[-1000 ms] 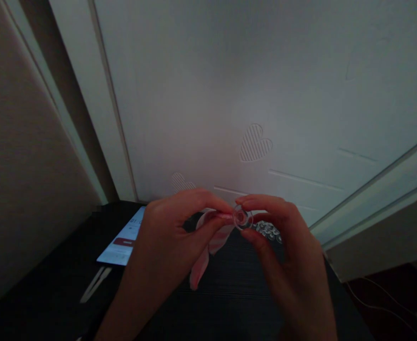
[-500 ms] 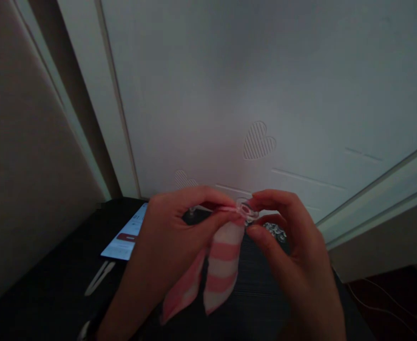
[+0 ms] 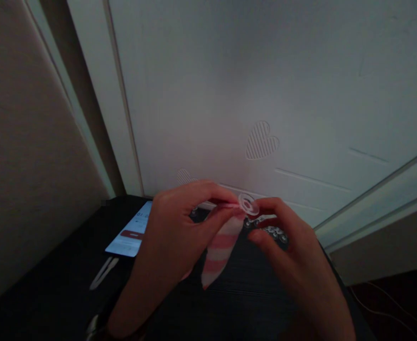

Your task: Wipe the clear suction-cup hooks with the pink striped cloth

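My left hand point(image 3: 190, 222) is closed, pinching the gathered top of a pink-and-white striped piece of cloth point(image 3: 221, 246) between thumb and fingers. Its tail hangs down below the hand; part of the cloth is hidden behind the palm. At the pinched end sits a clear round plastic disc point(image 3: 248, 204) with a ring in its middle, tilted toward me. My right hand point(image 3: 290, 241) is just right of the disc, thumb and fingers apart. Its index fingertip is at the disc's edge; whether it touches I cannot tell.
Behind the right fingers lie several small clear plastic pieces point(image 3: 276, 233) on the dark table point(image 3: 237, 303). A lit phone point(image 3: 125, 241) and a white looped strip point(image 3: 104, 273) lie to the left. A white panel point(image 3: 194, 104) with engraved hearts rises behind the table.
My right thumb and fingers have come away from the clear disc and spread apart. The disc now shows more fully. The cloth tails have shifted, with less of the left one showing.
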`<state>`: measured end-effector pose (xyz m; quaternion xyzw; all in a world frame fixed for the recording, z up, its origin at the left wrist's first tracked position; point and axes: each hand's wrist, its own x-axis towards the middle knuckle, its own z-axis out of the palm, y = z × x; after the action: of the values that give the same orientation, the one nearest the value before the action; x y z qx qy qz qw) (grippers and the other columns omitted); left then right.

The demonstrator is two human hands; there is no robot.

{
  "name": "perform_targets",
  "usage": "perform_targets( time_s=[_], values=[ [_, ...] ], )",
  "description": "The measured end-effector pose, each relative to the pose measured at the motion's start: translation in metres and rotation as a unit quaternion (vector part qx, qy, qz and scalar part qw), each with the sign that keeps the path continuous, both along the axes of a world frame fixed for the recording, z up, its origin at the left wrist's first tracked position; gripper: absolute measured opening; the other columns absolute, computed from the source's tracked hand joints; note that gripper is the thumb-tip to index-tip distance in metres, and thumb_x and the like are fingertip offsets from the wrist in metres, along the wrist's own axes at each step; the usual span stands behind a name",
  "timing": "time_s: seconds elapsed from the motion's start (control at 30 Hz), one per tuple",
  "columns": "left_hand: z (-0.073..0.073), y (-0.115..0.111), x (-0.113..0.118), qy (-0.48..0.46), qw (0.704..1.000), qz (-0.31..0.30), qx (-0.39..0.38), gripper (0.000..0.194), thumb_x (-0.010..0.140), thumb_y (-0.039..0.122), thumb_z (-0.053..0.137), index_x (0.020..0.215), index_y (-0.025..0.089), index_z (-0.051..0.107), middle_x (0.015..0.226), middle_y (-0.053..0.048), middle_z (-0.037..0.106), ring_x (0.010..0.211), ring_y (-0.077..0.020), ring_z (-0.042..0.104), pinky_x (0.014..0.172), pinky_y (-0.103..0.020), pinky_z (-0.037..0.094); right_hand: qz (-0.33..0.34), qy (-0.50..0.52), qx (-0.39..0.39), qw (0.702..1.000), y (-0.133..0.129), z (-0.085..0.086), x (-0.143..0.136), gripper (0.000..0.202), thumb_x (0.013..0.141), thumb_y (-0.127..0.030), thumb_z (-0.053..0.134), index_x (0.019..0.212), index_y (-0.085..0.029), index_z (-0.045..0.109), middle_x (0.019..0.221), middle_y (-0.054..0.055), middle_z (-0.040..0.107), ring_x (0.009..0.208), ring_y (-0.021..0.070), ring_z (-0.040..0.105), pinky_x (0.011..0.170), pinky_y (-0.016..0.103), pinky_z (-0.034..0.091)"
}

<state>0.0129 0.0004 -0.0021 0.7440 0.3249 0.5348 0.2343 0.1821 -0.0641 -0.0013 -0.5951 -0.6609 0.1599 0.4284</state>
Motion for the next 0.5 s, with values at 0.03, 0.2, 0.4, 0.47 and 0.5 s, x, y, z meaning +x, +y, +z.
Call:
perform_targets(
  time_s=[0.03, 0.2, 0.4, 0.47, 0.5],
  values=[
    [0.0003, 0.0001, 0.0011, 0.017, 1.0, -0.007, 0.016, 0.014, 0.079, 0.012, 0.075, 0.078, 0.026, 0.074, 0.076, 0.01, 0.076, 0.071, -0.0084, 0.068, 0.068, -0.017, 0.048, -0.012, 0.016, 0.013, 1.0, -0.0009, -0.0003, 0.0016, 0.019, 0.088, -0.034, 0.067, 0.105, -0.028, 0.062, 0.102, -0.002, 0.069, 0.091, 0.0192, 0.064, 0.078, 0.036, 0.047],
    [-0.0006, -0.0012, 0.0058, 0.057, 0.996, -0.049, 0.039, 0.013, 0.081, 0.011, 0.073, 0.08, 0.024, 0.075, 0.079, 0.008, 0.077, 0.074, -0.0087, 0.07, 0.07, -0.018, 0.047, -0.039, 0.038, 0.045, 0.997, -0.0024, 0.0, -0.0007, 0.016, 0.088, -0.032, 0.068, 0.102, -0.028, 0.061, 0.099, -0.002, 0.068, 0.088, 0.0173, 0.063, 0.074, 0.034, 0.048],
    [-0.0025, -0.0019, 0.005, 0.031, 0.997, -0.077, 0.0, 0.013, 0.08, 0.012, 0.073, 0.079, 0.025, 0.076, 0.078, 0.008, 0.078, 0.073, -0.0099, 0.071, 0.069, -0.02, 0.049, 0.02, 0.025, 0.097, 0.995, -0.0053, 0.0032, -0.0007, 0.017, 0.091, -0.023, 0.067, 0.106, -0.03, 0.063, 0.101, -0.005, 0.066, 0.095, 0.0128, 0.061, 0.081, 0.027, 0.048],
    [-0.0023, -0.0013, 0.0055, 0.009, 0.995, -0.09, -0.029, 0.011, 0.08, 0.014, 0.075, 0.077, 0.024, 0.076, 0.076, 0.007, 0.078, 0.07, -0.0105, 0.071, 0.067, -0.019, 0.05, 0.049, 0.01, 0.111, 0.993, -0.0085, 0.0045, 0.0016, 0.02, 0.093, -0.02, 0.064, 0.11, -0.03, 0.063, 0.104, -0.005, 0.065, 0.098, 0.011, 0.06, 0.084, 0.024, 0.047],
    [-0.0022, -0.0011, 0.0058, -0.009, 0.994, -0.1, -0.044, 0.01, 0.079, 0.014, 0.076, 0.076, 0.024, 0.077, 0.075, 0.006, 0.078, 0.069, -0.0108, 0.071, 0.066, -0.019, 0.05, 0.064, 0.004, 0.12, 0.991, -0.0103, 0.0051, 0.0027, 0.022, 0.095, -0.018, 0.062, 0.113, -0.031, 0.063, 0.105, -0.005, 0.064, 0.1, 0.0104, 0.06, 0.086, 0.022, 0.046]
  ],
)
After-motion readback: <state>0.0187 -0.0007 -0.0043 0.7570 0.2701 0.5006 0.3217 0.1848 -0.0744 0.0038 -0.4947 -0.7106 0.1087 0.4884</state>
